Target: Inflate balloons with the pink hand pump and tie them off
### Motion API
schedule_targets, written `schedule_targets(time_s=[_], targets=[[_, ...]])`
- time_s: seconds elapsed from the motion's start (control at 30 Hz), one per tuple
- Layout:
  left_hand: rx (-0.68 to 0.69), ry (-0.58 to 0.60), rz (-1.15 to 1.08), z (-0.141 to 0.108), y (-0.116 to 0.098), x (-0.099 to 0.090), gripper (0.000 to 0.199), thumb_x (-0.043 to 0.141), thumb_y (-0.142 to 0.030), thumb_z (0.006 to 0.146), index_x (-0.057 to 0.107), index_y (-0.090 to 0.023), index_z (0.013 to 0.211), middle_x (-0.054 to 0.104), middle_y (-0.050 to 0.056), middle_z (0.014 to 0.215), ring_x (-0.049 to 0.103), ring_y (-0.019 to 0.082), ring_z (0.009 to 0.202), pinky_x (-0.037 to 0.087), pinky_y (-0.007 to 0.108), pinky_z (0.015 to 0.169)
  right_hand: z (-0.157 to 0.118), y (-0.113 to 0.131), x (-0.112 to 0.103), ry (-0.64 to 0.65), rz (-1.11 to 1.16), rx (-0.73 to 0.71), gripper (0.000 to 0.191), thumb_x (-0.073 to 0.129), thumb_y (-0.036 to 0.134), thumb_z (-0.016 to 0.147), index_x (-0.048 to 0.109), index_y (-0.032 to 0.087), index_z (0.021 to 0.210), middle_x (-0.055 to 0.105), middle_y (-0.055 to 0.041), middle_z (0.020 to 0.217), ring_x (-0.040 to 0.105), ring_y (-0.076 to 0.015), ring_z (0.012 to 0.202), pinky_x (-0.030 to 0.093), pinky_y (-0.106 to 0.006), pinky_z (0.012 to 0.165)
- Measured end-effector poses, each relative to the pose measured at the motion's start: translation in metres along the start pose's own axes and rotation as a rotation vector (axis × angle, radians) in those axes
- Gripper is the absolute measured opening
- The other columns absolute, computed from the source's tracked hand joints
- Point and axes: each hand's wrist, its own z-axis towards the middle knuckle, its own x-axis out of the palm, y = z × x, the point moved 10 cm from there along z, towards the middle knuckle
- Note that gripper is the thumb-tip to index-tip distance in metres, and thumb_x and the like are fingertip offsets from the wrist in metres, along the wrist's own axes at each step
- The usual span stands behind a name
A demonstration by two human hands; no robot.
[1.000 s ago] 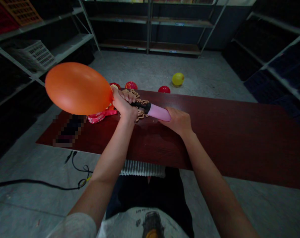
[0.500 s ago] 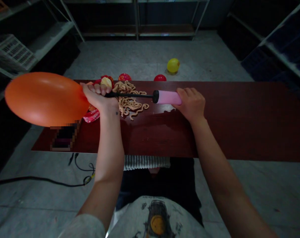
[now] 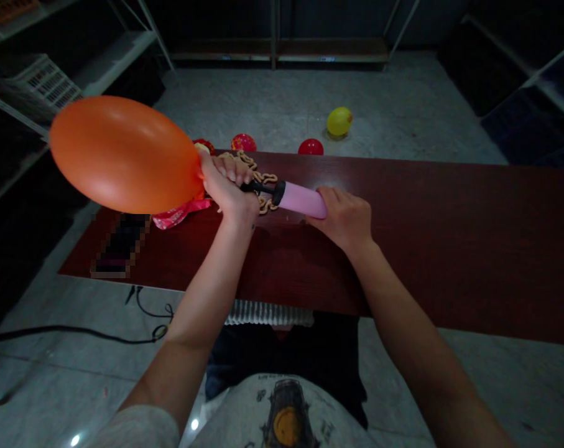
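An inflated orange balloon (image 3: 125, 155) points up and left, its neck at the fingers of my left hand (image 3: 228, 183). That hand is closed around the neck and the black end of a hand balloon pump (image 3: 303, 199). My right hand (image 3: 344, 214) wraps round the far end of the pump's pink barrel. Only a short length of black rod (image 3: 264, 188) shows between barrel and left hand. Behind the left hand, tan wavy strands (image 3: 265, 177) lie on the table, partly hidden. A pink-red packet (image 3: 176, 214) rests below the balloon.
The dark red table (image 3: 431, 242) spans the view. A pixelated dark, flat object (image 3: 120, 246) lies at its left. On the floor beyond are a yellow balloon (image 3: 339, 121) and red balloons (image 3: 311, 147). Shelves with a white basket (image 3: 46, 81) stand left; a black cable (image 3: 71, 330) runs below.
My hands have come closer together, and the black rod has slid mostly into the pink barrel. The orange balloon has shifted right and up in view. The pump now slants down to the right.
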Motion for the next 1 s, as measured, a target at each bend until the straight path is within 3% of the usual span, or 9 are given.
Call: schedule_targets(time_s=[0.13, 0.23, 0.4, 0.53, 0.83, 1.0], targets=[[-0.087, 0.036, 0.047, -0.011, 0.021, 0.008, 0.071, 0.059, -0.071, 0.101, 0.022, -0.023, 0.065, 0.019, -0.007, 0.053, 0.020, 0.011, 0.043, 0.021, 0.028, 0.044, 0.001, 0.008, 0.012, 0.053, 0.047, 0.005, 0.043, 0.067, 0.042, 0.089, 0.071, 0.016, 0.123, 0.078, -0.0144, 0.106, 0.070, -0.0293, 0.091, 0.042, -0.033, 0.069], [-0.101, 0.029, 0.032, -0.007, 0.024, 0.004, 0.071, 0.062, -0.070, 0.100, 0.023, -0.023, 0.065, 0.020, -0.007, 0.052, 0.020, 0.010, 0.042, 0.020, 0.028, 0.044, 0.002, 0.008, 0.014, 0.048, 0.058, 0.006, 0.045, 0.068, 0.043, 0.089, 0.071, 0.016, 0.124, 0.079, -0.0145, 0.109, 0.071, -0.0296, 0.092, 0.043, -0.033, 0.070], [-0.049, 0.047, 0.001, 0.002, 0.010, 0.004, 0.071, 0.066, -0.064, 0.100, 0.022, -0.023, 0.064, 0.020, -0.007, 0.051, 0.021, 0.010, 0.041, 0.021, 0.028, 0.043, 0.007, 0.012, 0.005, -0.025, 0.061, -0.026, 0.043, 0.065, 0.044, 0.091, 0.073, 0.017, 0.123, 0.079, -0.0137, 0.107, 0.071, -0.0282, 0.094, 0.043, -0.032, 0.072], [-0.022, -0.015, -0.090, 0.005, -0.003, -0.001, 0.067, 0.061, -0.057, 0.106, 0.023, -0.022, 0.064, 0.020, -0.007, 0.051, 0.018, 0.009, 0.041, 0.020, 0.026, 0.043, 0.008, 0.010, 0.000, -0.054, 0.026, -0.035, 0.043, 0.059, 0.048, 0.096, 0.074, 0.017, 0.121, 0.078, -0.0130, 0.101, 0.068, -0.0270, 0.092, 0.042, -0.033, 0.073], [0.083, 0.036, -0.034, 0.045, -0.037, -0.030, 0.067, 0.062, -0.052, 0.104, 0.018, -0.021, 0.064, 0.018, -0.007, 0.053, 0.019, 0.009, 0.041, 0.023, 0.027, 0.045, 0.006, -0.022, -0.010, -0.082, -0.115, -0.024, 0.040, 0.057, 0.044, 0.100, 0.071, 0.018, 0.127, 0.075, -0.0135, 0.105, 0.063, -0.0300, 0.097, 0.040, -0.036, 0.078], [-0.032, 0.048, 0.044, 0.063, -0.043, -0.042, 0.069, 0.060, -0.065, 0.102, 0.023, -0.021, 0.063, 0.016, -0.006, 0.050, 0.025, 0.011, 0.039, 0.025, 0.028, 0.044, 0.004, -0.040, -0.021, -0.128, -0.150, 0.027, 0.037, 0.058, 0.041, 0.098, 0.069, 0.022, 0.128, 0.073, -0.0137, 0.108, 0.060, -0.0328, 0.102, 0.041, -0.039, 0.081]])
